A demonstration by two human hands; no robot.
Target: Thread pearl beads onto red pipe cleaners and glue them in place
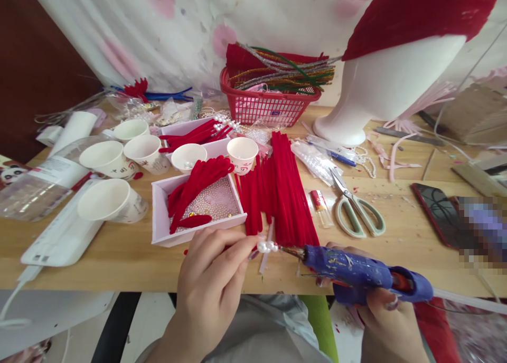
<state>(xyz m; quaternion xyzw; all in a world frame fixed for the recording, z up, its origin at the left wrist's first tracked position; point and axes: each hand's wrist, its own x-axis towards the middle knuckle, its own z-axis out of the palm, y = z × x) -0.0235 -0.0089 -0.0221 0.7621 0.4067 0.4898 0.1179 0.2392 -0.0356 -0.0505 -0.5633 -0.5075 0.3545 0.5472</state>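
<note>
A small cluster of white pearl beads (267, 246) is pinched between the thumb and fingers of my left hand (216, 278), above the table's front edge. My right hand (386, 321) is wrapped around a blue hot glue gun (352, 268), whose metal nozzle points left and meets or nearly meets the beads. A clear glue stick (463, 301) sticks out of the gun's back end. Behind my left hand stands a white box (170, 239) of small pearls with a bundle of red fuzzy stems (202, 186). More red stems (293, 194) lie flat just beyond the beads.
Scissors (358, 207) and a lighter (321, 207) lie right of the stems. Several paper cups (113, 202) and a white power strip (63, 231) stand left. A red basket (269, 107) and a white mannequin head (380, 88) are at the back. A phone (439, 215) lies far right.
</note>
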